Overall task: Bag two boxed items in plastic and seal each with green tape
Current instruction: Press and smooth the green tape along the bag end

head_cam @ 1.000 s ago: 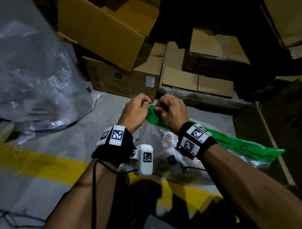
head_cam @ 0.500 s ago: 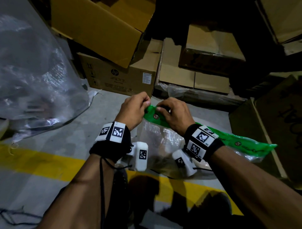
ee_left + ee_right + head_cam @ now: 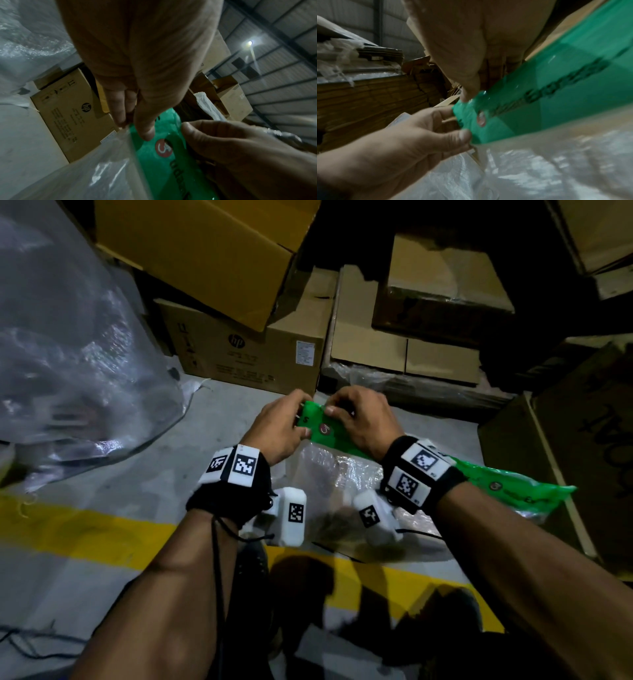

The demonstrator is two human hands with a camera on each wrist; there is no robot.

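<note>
Hands have shifted along the printed green tape (image 3: 339, 436), left hand (image 3: 277, 428) and right hand (image 3: 363, 419) pinching its end over the clear crinkled plastic bag (image 3: 335, 474) above the floor, so sealing looks nearly done

A clear plastic bag (image 3: 329, 474) with a brownish boxed item inside, only dimly seen, is held above the concrete floor. Along its top edge runs a strip of green tape (image 3: 507, 484) printed with dark lettering and a red round logo, extending rightward, slightly wrinkled.
</note>
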